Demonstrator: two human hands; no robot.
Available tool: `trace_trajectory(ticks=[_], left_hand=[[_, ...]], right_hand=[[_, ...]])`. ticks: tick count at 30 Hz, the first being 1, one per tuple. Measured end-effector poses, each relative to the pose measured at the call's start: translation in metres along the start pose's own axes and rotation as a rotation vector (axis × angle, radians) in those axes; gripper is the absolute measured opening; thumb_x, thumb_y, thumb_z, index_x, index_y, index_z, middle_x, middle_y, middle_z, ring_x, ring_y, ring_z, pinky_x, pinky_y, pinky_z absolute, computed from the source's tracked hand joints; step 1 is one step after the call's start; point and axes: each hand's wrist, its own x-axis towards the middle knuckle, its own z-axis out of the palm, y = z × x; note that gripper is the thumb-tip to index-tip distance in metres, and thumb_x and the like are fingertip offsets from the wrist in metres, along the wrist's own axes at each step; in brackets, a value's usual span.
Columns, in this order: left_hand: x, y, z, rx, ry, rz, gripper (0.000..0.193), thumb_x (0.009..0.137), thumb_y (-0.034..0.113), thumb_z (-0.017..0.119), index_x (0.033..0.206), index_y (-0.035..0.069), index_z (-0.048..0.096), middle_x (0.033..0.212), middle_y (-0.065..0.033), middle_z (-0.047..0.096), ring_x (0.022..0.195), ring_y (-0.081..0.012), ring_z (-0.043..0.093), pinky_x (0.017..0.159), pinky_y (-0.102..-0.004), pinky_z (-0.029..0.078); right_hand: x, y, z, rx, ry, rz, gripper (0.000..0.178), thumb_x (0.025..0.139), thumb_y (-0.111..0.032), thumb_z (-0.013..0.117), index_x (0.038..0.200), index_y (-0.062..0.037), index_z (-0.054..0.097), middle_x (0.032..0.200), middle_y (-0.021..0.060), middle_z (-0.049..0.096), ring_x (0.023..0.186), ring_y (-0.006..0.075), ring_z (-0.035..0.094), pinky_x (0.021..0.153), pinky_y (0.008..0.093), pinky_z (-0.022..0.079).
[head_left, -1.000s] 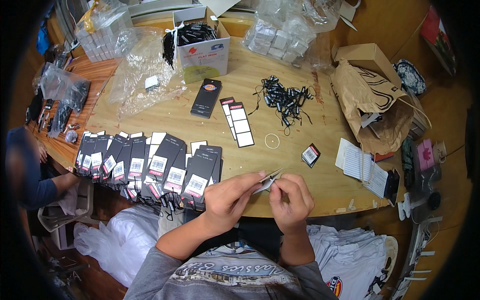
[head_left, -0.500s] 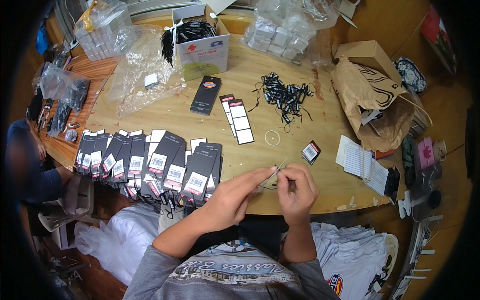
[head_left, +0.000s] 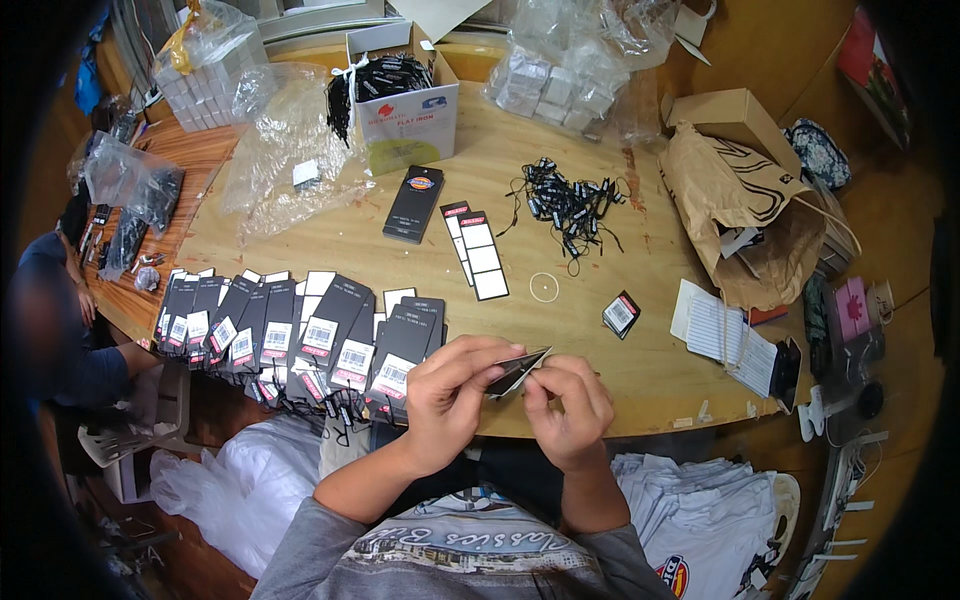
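Note:
Just beyond the table's front edge, my left hand (head_left: pixel 448 398) grips black hang tags (head_left: pixel 520 372) between thumb and fingers, their edges slightly fanned. My right hand (head_left: pixel 570 408) is closed in a pinch against the right end of those tags; whatever its fingertips hold is hidden. To the left lies a long overlapping row of black hang tags (head_left: pixel 342 310) with white barcode stickers, black strings hanging off their near ends. A small stack of barcode tags (head_left: pixel 621 315) rests right of my hands. Farther off is a tangled pile of black hang-tag strings (head_left: pixel 572 205).
White-panelled tags (head_left: pixel 486 262) and a black tag stack (head_left: pixel 413 206) lie mid-table, near a rubber band (head_left: pixel 544 287). Behind stands a carton (head_left: pixel 412 125) of black strings. A paper bag (head_left: pixel 735 230) and papers (head_left: pixel 735 335) occupy the right. Another person's arm (head_left: pixel 85 295) shows at far left.
My left hand has turned, so the faces of the black tags now show instead of a thin edge. My right hand has shifted slightly down and left. The view has tilted a little.

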Motion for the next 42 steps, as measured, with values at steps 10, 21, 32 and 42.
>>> trace_trajectory(ticks=[10,21,32,42], left_hand=[[-0.002,0.004,-0.001,0.090,0.001,0.102,0.023,0.066,-0.013,0.053,0.087,-0.004,0.059,0.080,-0.0140,0.059,0.068,-0.0179,0.057,0.058,-0.0226,0.046],[-0.006,0.002,-0.001,0.083,0.042,0.088,0.019,0.066,-0.011,0.057,0.084,-0.005,0.057,0.081,-0.0144,0.060,0.070,-0.0214,0.060,0.061,-0.0247,0.048],[0.003,0.008,-0.012,0.198,-0.201,0.178,0.017,0.071,-0.010,0.050,0.085,-0.004,0.057,0.083,-0.0155,0.059,0.072,-0.0206,0.059,0.063,-0.0243,0.047],[0.010,-0.009,-0.009,-0.514,-0.275,-0.323,0.012,0.072,-0.001,0.058,0.084,-0.004,0.056,0.085,-0.0098,0.054,0.078,-0.0145,0.052,0.069,-0.0241,0.043]], right_hand=[[0.002,-0.006,0.001,0.014,0.027,0.038,0.015,0.063,0.004,0.062,0.073,0.0002,0.051,0.067,0.0106,0.052,0.056,0.0238,0.053,0.049,0.0293,0.044],[-0.001,-0.005,0.004,-0.010,0.057,0.020,0.014,0.063,0.003,0.062,0.072,0.0002,0.051,0.067,0.0108,0.052,0.056,0.0243,0.054,0.049,0.0297,0.045],[0.000,-0.004,0.001,0.030,0.039,0.084,0.015,0.065,0.003,0.062,0.073,0.0000,0.051,0.068,0.0107,0.053,0.055,0.0225,0.053,0.047,0.0282,0.044],[0.000,0.003,-0.004,0.106,-0.008,0.072,0.011,0.067,0.002,0.061,0.074,-0.0004,0.053,0.070,0.0111,0.052,0.056,0.0217,0.052,0.048,0.0276,0.042]])
